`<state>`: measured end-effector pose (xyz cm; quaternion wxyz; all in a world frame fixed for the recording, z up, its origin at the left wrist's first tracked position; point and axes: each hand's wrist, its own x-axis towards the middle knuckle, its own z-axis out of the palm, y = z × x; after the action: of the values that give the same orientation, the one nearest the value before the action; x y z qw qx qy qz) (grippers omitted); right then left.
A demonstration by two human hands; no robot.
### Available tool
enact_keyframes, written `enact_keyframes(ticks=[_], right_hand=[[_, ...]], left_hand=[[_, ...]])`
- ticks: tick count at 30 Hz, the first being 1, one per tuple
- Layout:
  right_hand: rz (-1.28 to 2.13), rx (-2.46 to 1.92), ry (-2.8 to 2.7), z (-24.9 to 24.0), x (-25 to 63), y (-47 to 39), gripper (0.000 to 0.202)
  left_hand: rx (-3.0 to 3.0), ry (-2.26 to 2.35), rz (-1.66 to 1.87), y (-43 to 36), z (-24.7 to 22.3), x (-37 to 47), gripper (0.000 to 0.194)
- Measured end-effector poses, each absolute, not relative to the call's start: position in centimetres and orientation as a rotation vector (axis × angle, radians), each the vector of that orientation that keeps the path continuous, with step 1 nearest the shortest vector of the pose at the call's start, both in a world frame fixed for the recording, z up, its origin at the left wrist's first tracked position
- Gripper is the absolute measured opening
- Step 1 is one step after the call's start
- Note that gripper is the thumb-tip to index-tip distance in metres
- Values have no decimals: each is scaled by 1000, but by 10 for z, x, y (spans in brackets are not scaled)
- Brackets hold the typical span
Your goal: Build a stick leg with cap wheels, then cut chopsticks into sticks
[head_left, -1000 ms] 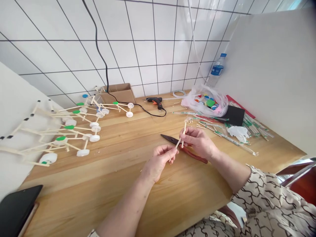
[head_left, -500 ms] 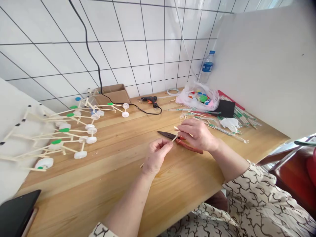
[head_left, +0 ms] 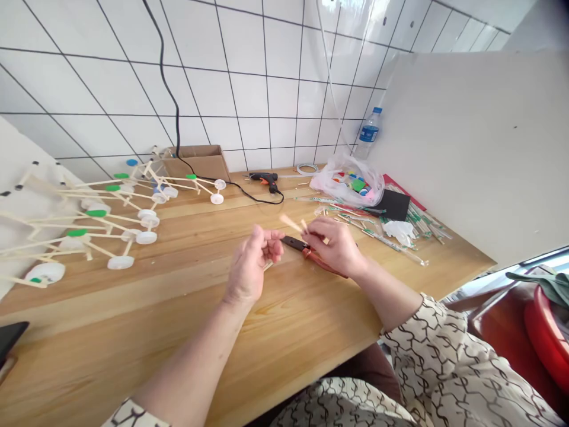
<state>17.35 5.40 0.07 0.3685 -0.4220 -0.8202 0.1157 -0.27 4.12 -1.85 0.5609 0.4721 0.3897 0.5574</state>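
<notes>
Short pale wooden sticks are pinched between the thumb and fingers of my right hand, their ends blurred. Beneath that hand lie the orange-handled pliers, partly covered, with dark jaws pointing left. My left hand is apart from the sticks, thumb raised and fingers loosely curled, with nothing seen in it. Just beside its fingers another short stick rests on the wooden table.
Stick models with white wheels and green caps fill the left side. Along the wall stand a cardboard box, a hot glue gun and a bottle. A bag of coloured caps and wrapped chopsticks lie right.
My left hand has let go of the stick and moved left, its fingers loosening. My right hand keeps the sticks, now held further left. The view has shifted slightly.
</notes>
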Motion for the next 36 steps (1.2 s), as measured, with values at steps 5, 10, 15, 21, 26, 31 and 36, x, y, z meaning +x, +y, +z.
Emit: enact_keyframes(ticks=[5, 10, 15, 21, 26, 31, 36], right_hand=[[1342, -949, -1291, -3, 168, 51, 21], [1672, -795, -979, -7, 163, 50, 22], [1733, -788, -971, -8, 161, 46, 17], [1751, -824, -979, -9, 157, 42, 20], [1711, -826, -964, -8, 156, 42, 18], [1703, -844, -969, -11, 158, 42, 18], [1707, -862, -952, -12, 157, 41, 21]], left_hand=[[1071, 893, 1227, 35, -9, 5, 30], [1203, 828, 1075, 30, -14, 8, 20], [1187, 820, 1078, 30, -18, 7, 19], [1231, 823, 1043, 31, -18, 7, 13], [1241, 822, 997, 32, -19, 7, 13], [1217, 816, 963, 33, -20, 6, 13], [1172, 823, 923, 33, -20, 5, 14]])
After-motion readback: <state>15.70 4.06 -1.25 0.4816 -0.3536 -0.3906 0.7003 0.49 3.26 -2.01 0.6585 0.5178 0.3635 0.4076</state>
